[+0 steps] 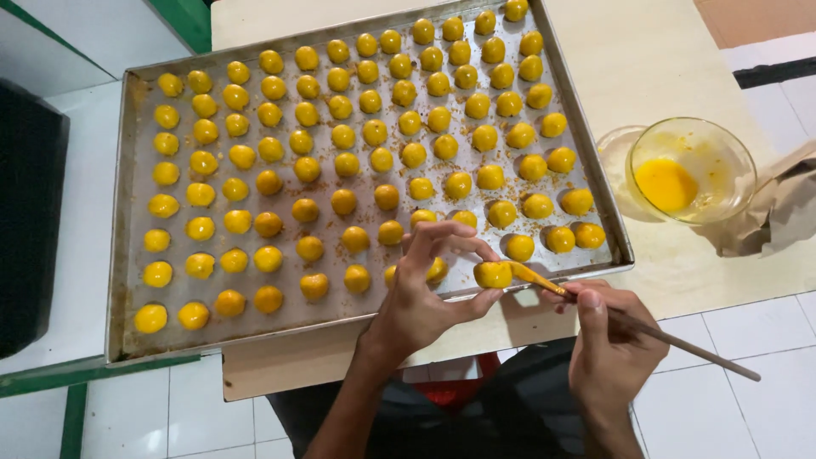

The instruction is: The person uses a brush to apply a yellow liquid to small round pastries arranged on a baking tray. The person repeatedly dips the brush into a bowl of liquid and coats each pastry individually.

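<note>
A: What is the left hand (416, 297) doing?

B: It is pinching one small round yellow dough ball (492, 274) between thumb and fingers (455, 242), which are closing narrowly on it. It is holding the ball just above the near rim of the large rectangular metal baking tray (121, 255), probably so that the whole top is turning up to the brush.

A: And the right hand (605, 340)?

B: Its fingers are wrapping around a thin wooden-handled pastry brush (646, 327), gripping it like a pen. The yellow-coated tip is touching the ball's right side.

A: Why is the clear glass bowl of yellow egg wash (690, 170) sitting there?

B: It is standing on the pale desk (663, 59) just beside the tray's right edge, near the brush hand, which looks like a matter of short reach. A crumpled brown paper (782, 212) is lying just beside it.

A: How is the held ball looking?

B: Glossy, deep yellow, smooth and slightly oval. The other yellow balls (340, 170) are sitting in loose rows across the tray, apart from one another, with brown crumbs scattered between them. Those along the near and right rows are looking darker and more orange.
</note>
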